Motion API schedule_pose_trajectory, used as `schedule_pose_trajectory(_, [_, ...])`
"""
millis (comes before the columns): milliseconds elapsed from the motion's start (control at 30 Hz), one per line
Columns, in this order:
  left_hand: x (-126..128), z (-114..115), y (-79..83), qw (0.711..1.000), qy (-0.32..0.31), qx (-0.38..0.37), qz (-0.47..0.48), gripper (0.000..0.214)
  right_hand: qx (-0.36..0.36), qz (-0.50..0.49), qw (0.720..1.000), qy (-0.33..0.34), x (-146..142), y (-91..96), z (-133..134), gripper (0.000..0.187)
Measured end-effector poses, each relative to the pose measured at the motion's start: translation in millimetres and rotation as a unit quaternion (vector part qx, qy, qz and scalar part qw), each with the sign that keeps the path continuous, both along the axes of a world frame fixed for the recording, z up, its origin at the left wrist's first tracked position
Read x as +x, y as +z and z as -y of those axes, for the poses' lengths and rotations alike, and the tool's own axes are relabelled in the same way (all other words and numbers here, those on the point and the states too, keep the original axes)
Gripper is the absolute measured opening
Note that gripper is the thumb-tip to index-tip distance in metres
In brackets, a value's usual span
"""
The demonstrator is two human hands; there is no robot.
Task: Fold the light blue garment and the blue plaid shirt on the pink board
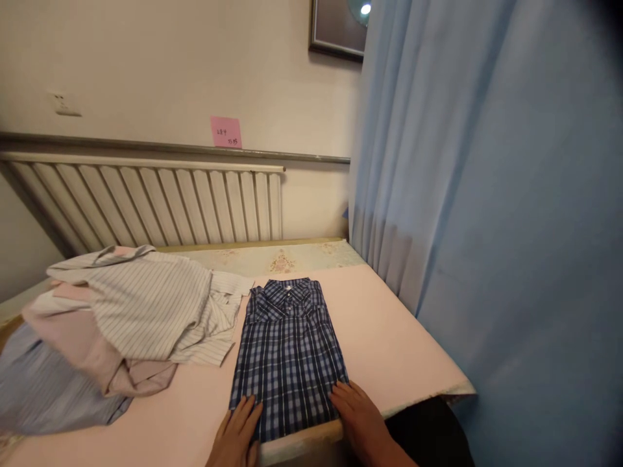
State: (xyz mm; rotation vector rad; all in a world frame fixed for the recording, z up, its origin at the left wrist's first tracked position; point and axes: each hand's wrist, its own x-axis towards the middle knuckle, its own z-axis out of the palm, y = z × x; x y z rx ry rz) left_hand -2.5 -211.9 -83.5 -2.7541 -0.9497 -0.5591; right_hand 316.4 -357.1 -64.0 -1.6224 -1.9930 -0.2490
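Observation:
A blue plaid shirt (pixel 292 350) lies folded into a long rectangle near the table's front edge, its collar and buttons facing up at the far end. On its near left corner rests my left hand (pixel 238 431), fingers stretched out and flat on the cloth. My right hand (pixel 357 412) lies on the shirt's near right edge, fingers extended and close together. Neither hand grasps the fabric. The thumbs are only partly visible.
To the left is a loose heap with a striped shirt (pixel 146 292), a pinkish garment (pixel 92 337) and a blue garment (pixel 48 389). Pink cloth (pixel 389 337) covers the table. A radiator (pixel 195 201) stands behind; a blue curtain (pixel 511 194) hangs on the right.

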Motion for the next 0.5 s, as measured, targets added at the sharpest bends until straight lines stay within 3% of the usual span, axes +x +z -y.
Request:
schedule_pose_trajectory(100, [25,6,22.9,1.0,0.015,-0.022,0.016,0.051,-0.062,-0.124,0.99,-0.036,0,24.4,-5,0.044])
schedule_pose_trajectory(200, [59,1,35.9,0.997,0.058,-0.042,0.024,0.046,-0.097,-0.292,0.942,-0.133,12,53.5,-37,0.031])
schedule_pose_trajectory(267, [76,-5,35.0,0.994,0.092,-0.055,0.025,0.045,-0.12,-0.368,0.901,-0.198,24,68.2,-66,0.025])
schedule_pose_trajectory(333, [85,-9,29.1,0.992,0.11,-0.066,0.02,0.046,-0.141,-0.394,0.876,-0.24,38,76.4,-97,0.023])
schedule_pose_trajectory(500, [85,-12,17.3,0.991,0.118,-0.069,0.004,0.048,-0.165,-0.383,0.87,-0.262,59,75.8,-161,0.037])
